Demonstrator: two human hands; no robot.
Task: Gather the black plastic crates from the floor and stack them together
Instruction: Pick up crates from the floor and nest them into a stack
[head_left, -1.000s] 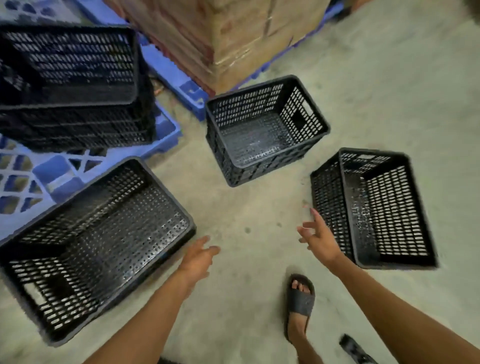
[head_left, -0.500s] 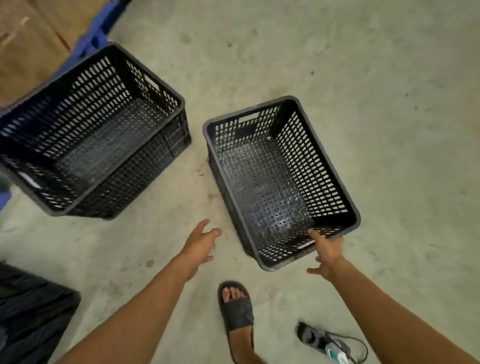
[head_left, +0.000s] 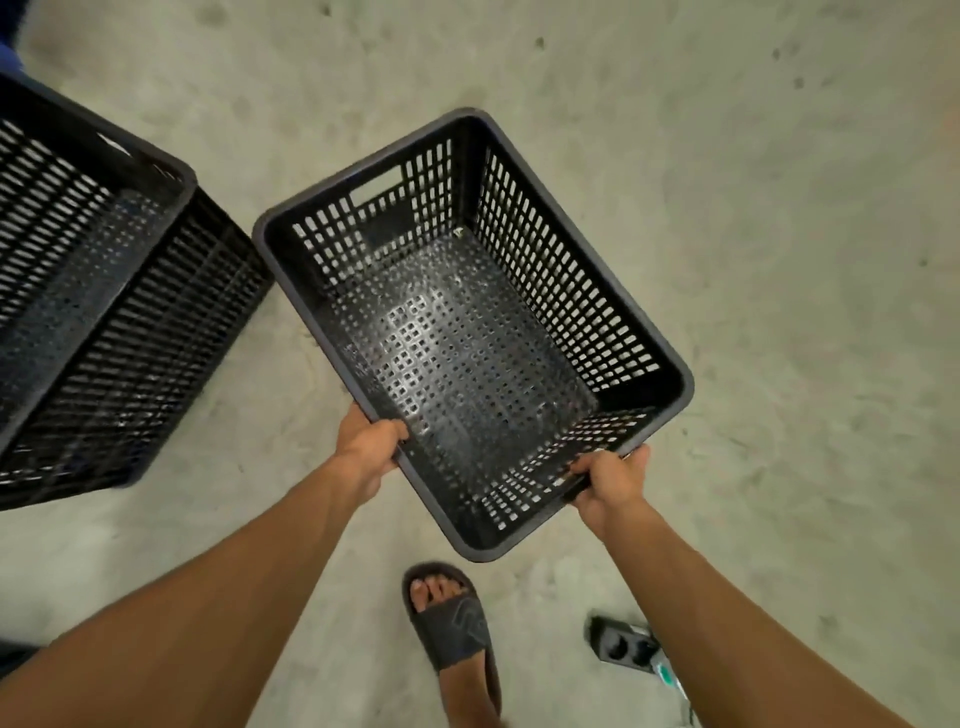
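A black perforated plastic crate (head_left: 467, 332) sits in the middle of the view, open side up and empty. My left hand (head_left: 366, 449) grips the rim of its left long side near the close corner. My right hand (head_left: 610, 475) grips the rim of its near short end, fingers hooked inside. A second black crate (head_left: 104, 322) stands on the concrete floor at the left, partly cut off by the frame edge, with a gap between the two crates.
My foot in a dark sandal (head_left: 452, 629) is planted on the floor just below the held crate. A black power strip with a cable (head_left: 628, 647) lies on the floor by my right forearm. Bare concrete floor (head_left: 779, 208) stretches to the right and beyond.
Both hands have closed on the middle crate's near rims; before, the left hand hung free and the right only touched the rim. The view has shifted right and closer.
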